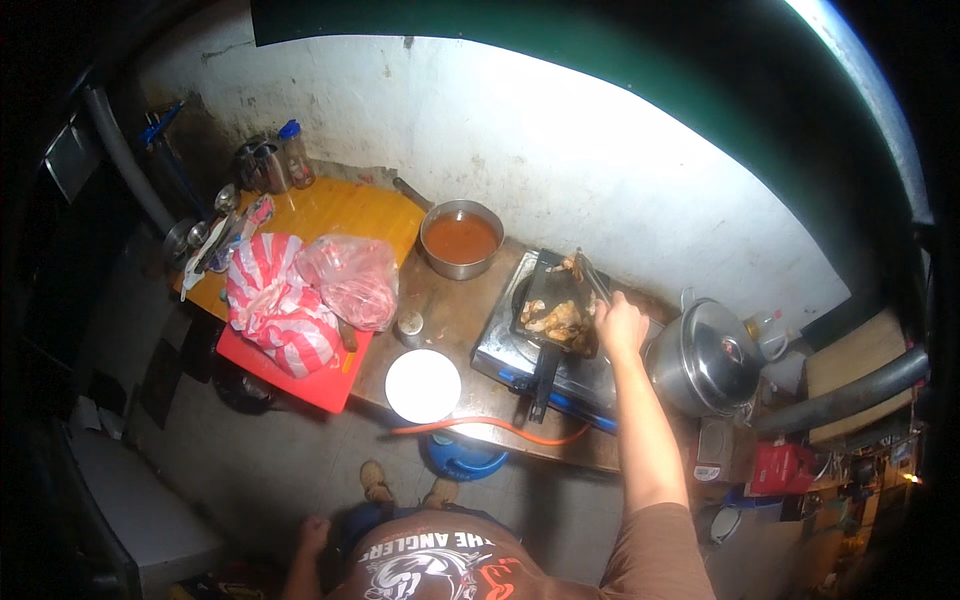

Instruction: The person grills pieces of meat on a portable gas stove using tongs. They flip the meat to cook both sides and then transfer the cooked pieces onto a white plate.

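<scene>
My right hand (621, 327) is closed around metal tongs (594, 277), whose tips reach a piece of meat (576, 265) at the far edge of a dark square grill pan (559, 286). More browned meat pieces (556, 321) lie in the pan, which sits on a steel gas stove (491, 343) with its handle towards me. My left hand (315, 529) hangs low beside my body, away from the table; its fingers look curled, but whether they hold anything is unclear. A white plate (422, 386) rests at the table's near edge, left of the stove.
A saucepan of reddish-brown liquid (461, 238) stands behind a small jar (411, 327). Bagged meat (356, 281) and a striped bag (281, 300) lie left, partly over a red cutting board (322, 390). A lidded steel pot (709, 356) stands right; an orange hose (517, 427) runs along the front.
</scene>
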Motion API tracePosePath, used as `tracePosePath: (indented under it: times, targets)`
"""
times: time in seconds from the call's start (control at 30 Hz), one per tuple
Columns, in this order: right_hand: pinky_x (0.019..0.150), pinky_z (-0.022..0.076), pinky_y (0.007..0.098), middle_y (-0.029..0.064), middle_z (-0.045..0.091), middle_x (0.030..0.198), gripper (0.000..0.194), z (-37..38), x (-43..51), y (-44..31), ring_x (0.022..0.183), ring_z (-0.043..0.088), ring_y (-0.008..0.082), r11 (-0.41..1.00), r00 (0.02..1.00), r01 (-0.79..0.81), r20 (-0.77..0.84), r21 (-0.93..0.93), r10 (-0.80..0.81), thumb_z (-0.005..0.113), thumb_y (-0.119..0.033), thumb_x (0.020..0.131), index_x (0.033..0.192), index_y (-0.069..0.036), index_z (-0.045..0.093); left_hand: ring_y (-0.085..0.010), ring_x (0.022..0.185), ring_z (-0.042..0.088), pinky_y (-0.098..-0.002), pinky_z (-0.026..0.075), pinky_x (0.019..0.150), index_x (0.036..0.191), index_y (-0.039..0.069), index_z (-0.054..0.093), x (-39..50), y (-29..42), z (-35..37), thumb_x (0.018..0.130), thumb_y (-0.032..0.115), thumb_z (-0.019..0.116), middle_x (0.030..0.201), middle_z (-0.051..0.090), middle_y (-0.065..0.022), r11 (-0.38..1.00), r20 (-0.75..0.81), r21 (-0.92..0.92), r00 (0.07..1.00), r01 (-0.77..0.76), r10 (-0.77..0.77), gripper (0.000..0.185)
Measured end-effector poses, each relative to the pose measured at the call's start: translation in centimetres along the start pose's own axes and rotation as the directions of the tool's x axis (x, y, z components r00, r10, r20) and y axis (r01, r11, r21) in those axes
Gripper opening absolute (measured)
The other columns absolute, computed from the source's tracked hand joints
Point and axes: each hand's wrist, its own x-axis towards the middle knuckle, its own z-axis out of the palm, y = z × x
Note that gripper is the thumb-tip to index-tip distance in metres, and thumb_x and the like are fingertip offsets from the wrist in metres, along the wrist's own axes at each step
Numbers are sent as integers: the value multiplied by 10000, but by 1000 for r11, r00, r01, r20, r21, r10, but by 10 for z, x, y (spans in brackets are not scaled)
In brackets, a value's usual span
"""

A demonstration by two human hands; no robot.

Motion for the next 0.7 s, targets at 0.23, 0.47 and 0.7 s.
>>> tracePosePath:
  times: [0.23, 0.47, 0.7]
  targets:
    - [860, 420, 462, 91, 722, 819, 221, 46, -9, 5, 768, 697, 243, 678, 837, 509, 121, -531, -534, 530, -141, 880, 1045, -28, 623, -276, 869, 666, -393, 502, 811, 1028, -20, 686, -5, 33, 9, 911, 261, 627, 936, 705, -165, 985, 5, 169, 999, -36, 36, 310]
    - [913, 411, 518, 145, 728, 832, 231, 29, -28, 16, 816, 711, 316, 875, 944, 331, 132, -354, -304, 566, -243, 905, 1052, -72, 616, -320, 936, 675, -409, 501, 846, 1050, 1, 696, -1, 24, 15, 897, 270, 635, 995, 706, -189, 999, -56, 39, 998, -5, 8, 316]
    - [901, 426, 516, 221, 720, 865, 383, 21, -21, 14, 848, 703, 393, 990, 995, 41, 97, -132, -29, 584, -387, 919, 1048, -33, 655, -327, 1008, 662, -412, 497, 883, 1038, -3, 694, -9, 3, 4, 906, 275, 627, 1038, 697, -204, 989, 37, 141, 999, 34, -40, 315]
